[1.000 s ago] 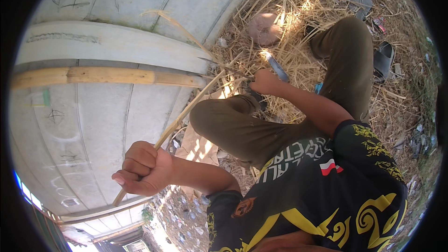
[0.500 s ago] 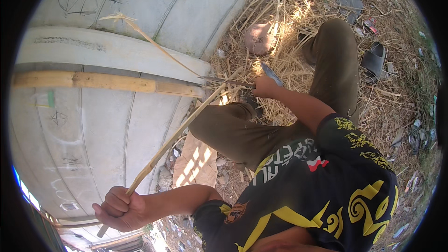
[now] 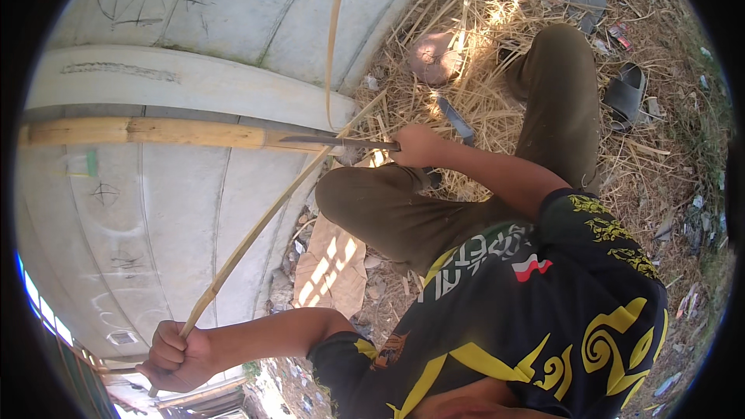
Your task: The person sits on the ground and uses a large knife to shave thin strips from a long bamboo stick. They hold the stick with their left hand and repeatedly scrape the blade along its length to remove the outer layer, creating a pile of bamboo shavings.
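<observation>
My left hand is closed round the lower end of a long, narrow bamboo strip, which slants up and right across my front. My right hand grips a knife by its handle, the blade pointing left and crossing the strip near its far end. A thin pale bamboo sliver stands up beyond the blade; its lower end is near the crossing, and I cannot tell whether it is still joined to the strip. Past my right hand, a second grey blade lies among the shavings.
A thick bamboo pole runs along the pale wall panels on the left. Bamboo shavings cover the ground around a round brownish block. A brown flat sheet lies by my knee; a dark sandal sits right.
My right hand and the knife have moved left, the blade now reaching past the strip. The thin sliver has swung from leaning left to nearly upright. My left hand has shifted slightly down and left.
</observation>
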`<move>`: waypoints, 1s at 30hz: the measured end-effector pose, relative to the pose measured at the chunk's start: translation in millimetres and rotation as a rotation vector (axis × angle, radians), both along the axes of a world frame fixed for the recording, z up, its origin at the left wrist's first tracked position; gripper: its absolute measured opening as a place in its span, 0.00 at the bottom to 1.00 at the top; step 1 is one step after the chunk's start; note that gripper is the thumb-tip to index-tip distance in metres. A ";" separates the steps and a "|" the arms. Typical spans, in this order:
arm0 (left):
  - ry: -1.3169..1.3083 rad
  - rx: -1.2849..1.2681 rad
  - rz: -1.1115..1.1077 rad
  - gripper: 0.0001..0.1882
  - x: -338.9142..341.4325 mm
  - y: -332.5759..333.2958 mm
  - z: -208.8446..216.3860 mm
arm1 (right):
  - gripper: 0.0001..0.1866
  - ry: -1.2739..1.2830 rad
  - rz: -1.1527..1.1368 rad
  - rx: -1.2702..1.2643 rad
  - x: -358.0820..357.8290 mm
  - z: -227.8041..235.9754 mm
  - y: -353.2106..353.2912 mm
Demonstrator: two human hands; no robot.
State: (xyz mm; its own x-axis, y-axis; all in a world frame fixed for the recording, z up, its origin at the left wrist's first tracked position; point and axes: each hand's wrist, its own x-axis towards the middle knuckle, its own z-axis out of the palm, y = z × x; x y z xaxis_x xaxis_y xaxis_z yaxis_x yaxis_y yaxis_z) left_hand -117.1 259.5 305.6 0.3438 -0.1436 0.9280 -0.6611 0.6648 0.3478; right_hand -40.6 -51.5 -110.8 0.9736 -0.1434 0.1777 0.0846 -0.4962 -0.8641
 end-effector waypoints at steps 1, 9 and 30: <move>-0.002 0.003 -0.005 0.29 -3.6 -1.1 0.2 | 0.15 -0.078 0.042 -0.067 -4.4 18.2 4.8; 0.023 0.054 -0.049 0.27 -59.7 50.3 46.7 | 0.19 0.502 -0.149 -0.047 1.2 -63.2 -61.6; -0.208 -0.039 0.401 0.20 -116.5 158.9 91.8 | 0.18 -0.149 0.134 -0.337 -8.8 37.3 -13.9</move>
State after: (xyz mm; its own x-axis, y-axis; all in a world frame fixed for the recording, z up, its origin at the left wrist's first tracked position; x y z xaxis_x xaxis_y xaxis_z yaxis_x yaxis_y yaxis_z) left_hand -233.6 418.4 397.4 0.1709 -0.0007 0.9853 -0.9222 0.3519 0.1602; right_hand -49.4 -65.4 -73.5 0.9396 0.0737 0.3344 0.2805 -0.7259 -0.6281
